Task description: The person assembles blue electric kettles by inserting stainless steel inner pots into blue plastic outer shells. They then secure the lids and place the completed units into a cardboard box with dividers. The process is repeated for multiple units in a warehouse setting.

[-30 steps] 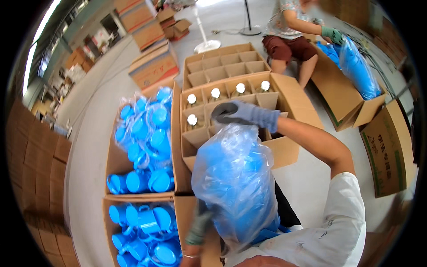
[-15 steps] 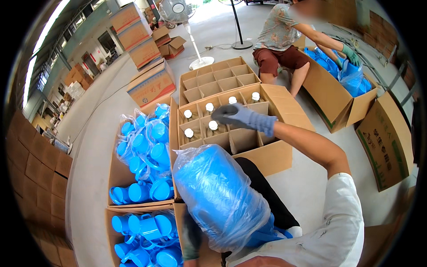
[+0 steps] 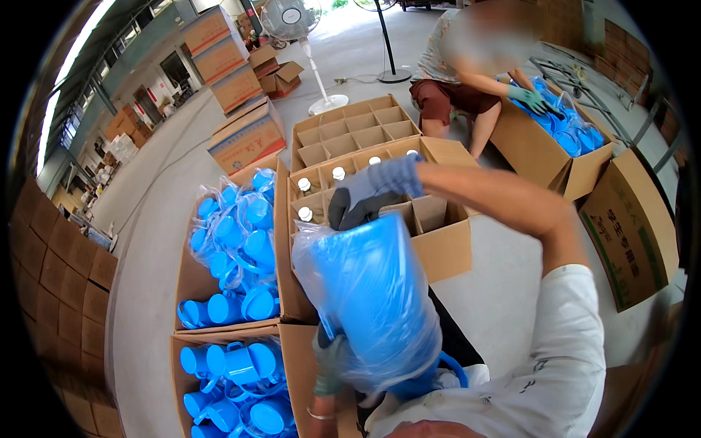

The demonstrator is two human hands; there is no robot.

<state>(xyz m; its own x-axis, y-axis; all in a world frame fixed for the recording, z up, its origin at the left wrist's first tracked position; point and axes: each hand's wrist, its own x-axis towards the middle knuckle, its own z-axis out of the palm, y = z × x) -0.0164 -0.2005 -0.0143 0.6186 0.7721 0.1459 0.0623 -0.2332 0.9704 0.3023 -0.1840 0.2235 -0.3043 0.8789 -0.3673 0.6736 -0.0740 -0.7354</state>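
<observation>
A large blue plastic jug [image 3: 365, 277], wrapped in a clear plastic bag, leans across my lap. My left hand [image 3: 330, 361], in a dark glove, is closed on the lower left side of the bagged jug. Just above its top hangs my right hand [image 3: 369, 193] in a grey glove, fingers bent but apart; their tips are partly blurred. Beneath that hand stands a divided carton [image 3: 445, 248]. White-capped bottles [image 3: 305, 214] fill some of its compartments, and my right hand and forearm hide part of them.
Two cartons of blue mugs [image 3: 228, 308] stand at my left, the far one with bagged pieces. Another divided carton [image 3: 296, 150] is beyond the bottles. A seated person [image 3: 438, 95] reaches into a carton of blue mugs [image 3: 566, 142]. A white fan [image 3: 327, 102] stands ahead.
My right hand has come back from a bottle cap toward the jug's top. My left hand has risen onto the jug's side, and the jug has tilted more upright. The other person leans forward.
</observation>
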